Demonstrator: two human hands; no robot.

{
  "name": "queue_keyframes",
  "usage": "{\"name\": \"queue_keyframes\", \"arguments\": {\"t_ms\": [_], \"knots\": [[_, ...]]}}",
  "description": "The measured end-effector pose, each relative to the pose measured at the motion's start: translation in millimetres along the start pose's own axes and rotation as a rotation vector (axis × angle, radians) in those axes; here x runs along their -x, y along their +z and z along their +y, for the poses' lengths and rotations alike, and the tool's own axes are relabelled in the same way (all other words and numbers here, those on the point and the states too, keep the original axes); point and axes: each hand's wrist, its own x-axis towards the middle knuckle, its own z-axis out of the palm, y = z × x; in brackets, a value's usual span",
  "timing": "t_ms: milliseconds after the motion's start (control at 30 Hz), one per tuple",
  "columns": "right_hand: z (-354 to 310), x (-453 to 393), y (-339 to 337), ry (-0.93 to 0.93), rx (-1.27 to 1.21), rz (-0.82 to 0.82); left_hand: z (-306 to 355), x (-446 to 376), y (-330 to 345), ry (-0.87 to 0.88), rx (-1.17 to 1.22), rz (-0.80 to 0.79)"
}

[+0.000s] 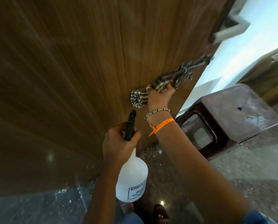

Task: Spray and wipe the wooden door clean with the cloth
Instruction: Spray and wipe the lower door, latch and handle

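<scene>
my right hand (159,97) grips the cloth (139,98) against the door (70,70), seemingly wiping; left hand (118,141) grips the spray bottle (131,180), nozzle aimed ready.

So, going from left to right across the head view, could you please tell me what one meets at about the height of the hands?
Wooden door → left hand gripping the spray bottle → striped cloth → right hand → metal latch → brown plastic stool.

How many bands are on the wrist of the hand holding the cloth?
2, both on the right hand's wrist: a beaded bracelet nearer the hand, an orange thread behind it. Others may be hidden underneath.
</scene>
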Motion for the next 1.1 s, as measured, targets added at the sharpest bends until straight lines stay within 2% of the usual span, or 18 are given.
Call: {"name": "queue_keyframes", "arguments": {"t_ms": [233, 333, 433, 633, 733, 800, 933, 1000, 1100], "knots": [[-39.3, 12.2, -21.7, 0.269, -0.017, -0.09, 73.2, -18.4, -23.0, 0.042, 0.034, -0.019], [-40.6, 18.5, -43.8, 0.331, -0.031, -0.052, 93.0, -27.7, -21.0, 0.06, -0.016, -0.079], [-50.3, 30.5, -64.5, 0.301, -0.02, 0.016, 113.6, -37.8, -14.9, 0.085, -0.038, -0.153], [-87.5, 52.2, -94.1, -0.209, 0.078, -0.002, 147.6, -48.1, 7.1, 0.135, -0.013, -0.286], [-111.4, 42.5, -100.7, -0.375, 0.107, 0.034, 164.0, -53.6, 18.0, 0.17, -0.006, -0.323], [-124.3, 29.2, -104.6, -0.549, 0.181, 0.081, 176.9, -59.2, 25.5, 0.205, -0.009, -0.333], [-141.1, 2.4, -105.9, -0.985, 0.73, 0.151, 200.9, -73.9, 44.1, 0.261, -0.03, -0.296], [-141.1, -10.1, -110.3, -1.086, 0.996, 0.114, 211.2, -80.8, 52.7, 0.256, -0.044, -0.261], [-154.7, -35.8, -121.1, -1.113, 1.091, 0.106, 222.6, -89.5, 64.9, 0.202, -0.048, -0.202]]}}
